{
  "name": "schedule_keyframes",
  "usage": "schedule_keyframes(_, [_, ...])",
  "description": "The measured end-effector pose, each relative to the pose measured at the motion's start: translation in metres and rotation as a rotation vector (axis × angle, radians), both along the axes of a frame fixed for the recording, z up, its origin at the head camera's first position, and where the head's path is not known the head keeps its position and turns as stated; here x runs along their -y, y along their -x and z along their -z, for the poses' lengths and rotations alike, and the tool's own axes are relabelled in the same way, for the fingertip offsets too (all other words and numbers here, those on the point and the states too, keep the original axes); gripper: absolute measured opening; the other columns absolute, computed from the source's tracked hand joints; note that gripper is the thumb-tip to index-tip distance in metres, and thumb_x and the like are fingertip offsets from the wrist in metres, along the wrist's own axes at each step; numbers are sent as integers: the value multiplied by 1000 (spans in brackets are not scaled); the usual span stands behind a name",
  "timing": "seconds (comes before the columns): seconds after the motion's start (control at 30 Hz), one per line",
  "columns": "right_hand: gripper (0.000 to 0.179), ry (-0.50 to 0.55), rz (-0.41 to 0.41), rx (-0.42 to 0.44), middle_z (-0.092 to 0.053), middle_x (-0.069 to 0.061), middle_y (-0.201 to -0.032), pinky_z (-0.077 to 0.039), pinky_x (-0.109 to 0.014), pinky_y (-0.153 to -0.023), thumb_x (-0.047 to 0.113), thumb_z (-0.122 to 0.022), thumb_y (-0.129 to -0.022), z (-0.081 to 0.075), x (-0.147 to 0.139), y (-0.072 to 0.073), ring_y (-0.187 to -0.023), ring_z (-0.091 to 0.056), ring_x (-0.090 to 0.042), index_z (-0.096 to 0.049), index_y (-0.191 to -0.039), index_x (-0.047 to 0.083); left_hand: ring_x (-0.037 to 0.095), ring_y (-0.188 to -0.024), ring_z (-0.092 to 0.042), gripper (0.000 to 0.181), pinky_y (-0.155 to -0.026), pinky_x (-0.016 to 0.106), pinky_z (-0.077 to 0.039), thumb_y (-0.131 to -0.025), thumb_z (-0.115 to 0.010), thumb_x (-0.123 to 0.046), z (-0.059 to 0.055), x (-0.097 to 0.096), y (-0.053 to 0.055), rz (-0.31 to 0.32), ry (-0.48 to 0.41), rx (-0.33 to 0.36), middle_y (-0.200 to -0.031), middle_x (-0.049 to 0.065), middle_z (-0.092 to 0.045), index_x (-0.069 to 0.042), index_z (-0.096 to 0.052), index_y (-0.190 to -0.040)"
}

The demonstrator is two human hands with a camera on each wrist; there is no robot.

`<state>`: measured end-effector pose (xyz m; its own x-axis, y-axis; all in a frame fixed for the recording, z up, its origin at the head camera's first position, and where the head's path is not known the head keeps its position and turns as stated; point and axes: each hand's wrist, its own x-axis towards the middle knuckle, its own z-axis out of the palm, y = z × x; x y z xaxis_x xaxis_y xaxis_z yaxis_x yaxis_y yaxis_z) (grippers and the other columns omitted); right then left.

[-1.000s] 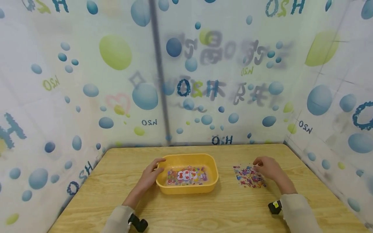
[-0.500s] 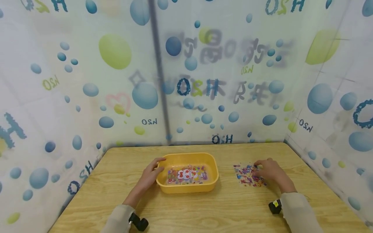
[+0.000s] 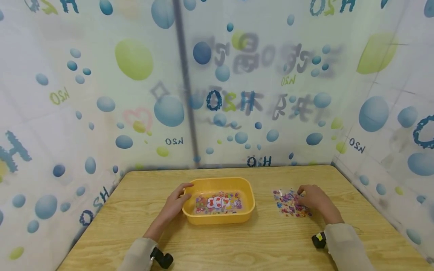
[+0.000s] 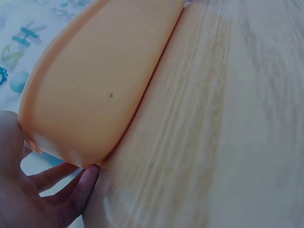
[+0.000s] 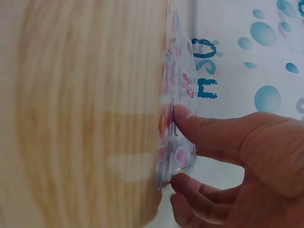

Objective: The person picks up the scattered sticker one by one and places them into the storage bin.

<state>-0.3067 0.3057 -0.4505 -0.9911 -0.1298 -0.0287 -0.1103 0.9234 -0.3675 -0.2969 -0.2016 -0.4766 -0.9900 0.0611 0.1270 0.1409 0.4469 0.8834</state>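
Observation:
At the left end of a yellow plastic basin [image 3: 218, 219], my left hand [image 3: 175, 201] grips the rim, its fingertips lapping over the edge. The left wrist view shows the basin's outer wall [image 4: 95, 85], with the fingers [image 4: 52, 190] curled round its corner. Inside the basin lies a flat, colourful printed sheet [image 3: 219, 203] with white cartoon figures. On the table to the right is a clear sheet of small colourful stickers [image 3: 291, 204]. My right hand [image 3: 315, 197] pinches its right side; in the right wrist view the thumb is on the sticker sheet [image 5: 183, 156], the fingers at its edge.
Both things are on a light wood-grain table [image 3: 237, 244]. A patterned curtain [image 3: 217, 124] with blue and green drops hangs behind and along both sides. Black wrist cameras sit on the left sleeve [image 3: 137, 256] and right sleeve [image 3: 349, 244].
My right hand has shifted slightly right and down at the sticker sheet's right side. The left hand and the basin stay in place.

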Motion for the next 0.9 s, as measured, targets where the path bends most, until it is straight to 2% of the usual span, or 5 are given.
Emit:
schedule_keyframes(0.37, [48, 36, 31, 29, -64, -36, -118, -52, -55, -87, 16, -75, -92, -6, 5, -2, -92, -60, -37, -54, -126, -12, 48, -144, -45, 37, -114, 62, -42, -106, -55, -19, -1, 0, -2, 5, 3, -12, -158, 20, -48, -17, -59, -143])
schedule_keyframes(0.43, [45, 49, 33, 25, -66, -31, -108, -51, -49, -79, 15, -75, -92, -7, 6, -3, -85, -58, -33, -53, -122, -11, 46, -142, -47, 37, -113, 60, -43, -106, -55, -19, -1, -1, -2, 3, 6, -12, -157, 20, -49, -17, -59, -143])
schedule_keyframes(0.6, [18, 114, 33, 14, -63, -12, -84, -43, -35, -62, 9, -74, -92, -8, 9, -8, -68, -52, -22, -59, -94, -1, 44, -139, -51, 38, -111, 58, -46, -106, -55, -18, -1, -1, -2, -3, 8, -10, -155, 20, -51, -17, -59, -143])
schedule_keyframes(0.7, [13, 122, 15, 1, -65, -9, -79, -42, -32, -59, 6, -73, -91, -8, 10, -9, -65, -52, -19, -64, -82, 1, 45, -141, -50, 38, -112, 59, -45, -106, -55, -19, -1, -1, -3, -4, 8, -10, -156, 20, -50, -17, -59, -143])
schedule_keyframes(0.9, [11, 127, -8, 1, -69, -8, -77, -47, -32, -59, 4, -73, -90, -5, 10, -7, -64, -56, -18, -73, -79, 1, 44, -136, -54, 38, -108, 57, -49, -106, -55, -18, -2, -2, -3, -3, 1, -10, -153, 22, -52, -17, -60, -143])
